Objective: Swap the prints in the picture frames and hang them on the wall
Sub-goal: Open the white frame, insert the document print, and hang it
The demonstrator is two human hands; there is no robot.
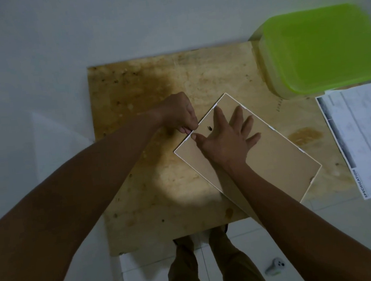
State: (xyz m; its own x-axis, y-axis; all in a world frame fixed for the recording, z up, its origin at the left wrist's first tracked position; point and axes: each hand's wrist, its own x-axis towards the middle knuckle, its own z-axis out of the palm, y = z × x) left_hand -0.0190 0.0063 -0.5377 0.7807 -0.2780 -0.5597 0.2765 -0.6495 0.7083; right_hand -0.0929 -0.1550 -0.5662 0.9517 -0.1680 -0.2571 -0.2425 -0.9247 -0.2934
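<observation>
**Item:** rectangular picture frame [271, 162], narrow white rim, tan fibreboard backing uppermost. Lying face-down and skewed on a stained plywood board [150, 188].

**Orientation:** long axis running from far left to near right. Short far-left edge turned toward the left hand. Small white retaining tabs [271, 128] spaced along the rim.

**Left hand** [177, 114]: fingertips closed in a narrow pinch at that short edge, apparently on a tab. Exact thing pinched too small to tell.

**Right hand** [227, 136]: flat on the backing, fingers spread, thumb just beside the pinch, pressing down.

**Judged step:** freeing the backing, starting from the far-left edge. Nearer hand for the lift: the left.

**Adjacent:**
- Translucent lime-green plastic lidded box [322, 47] at the board's far right corner.
- Printed white sheet [363, 138] marked SPECIFICATION, near the frame's right side, possibly a print.
</observation>
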